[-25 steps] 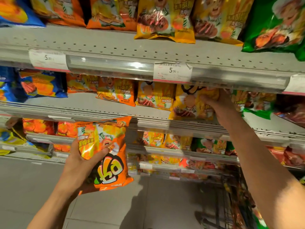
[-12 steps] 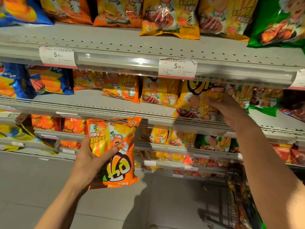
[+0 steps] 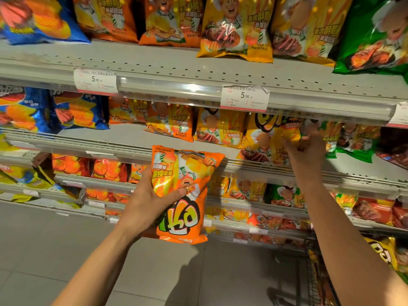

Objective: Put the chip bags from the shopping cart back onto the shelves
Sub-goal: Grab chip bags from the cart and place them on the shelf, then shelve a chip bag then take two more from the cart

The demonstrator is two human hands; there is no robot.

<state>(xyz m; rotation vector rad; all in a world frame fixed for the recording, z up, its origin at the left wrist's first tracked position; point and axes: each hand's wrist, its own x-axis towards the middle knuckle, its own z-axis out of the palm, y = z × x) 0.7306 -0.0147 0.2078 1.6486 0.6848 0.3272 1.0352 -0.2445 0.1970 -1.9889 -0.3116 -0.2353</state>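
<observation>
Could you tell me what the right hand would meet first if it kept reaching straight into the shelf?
Most likely the yellow chip bag that the right hand is already at; the green bag lies just beside it, though depth is unclear.

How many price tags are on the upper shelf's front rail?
3: one price tag at left, one mid-rail, one cut off at the right edge. More may lie outside the frame.

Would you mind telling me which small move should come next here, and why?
Probably draw the right hand back: the glossy yellow chip bag already stands on the grey metal shelf, while the left hand holds the crinkly orange chip bag, not yet shelved.
</observation>
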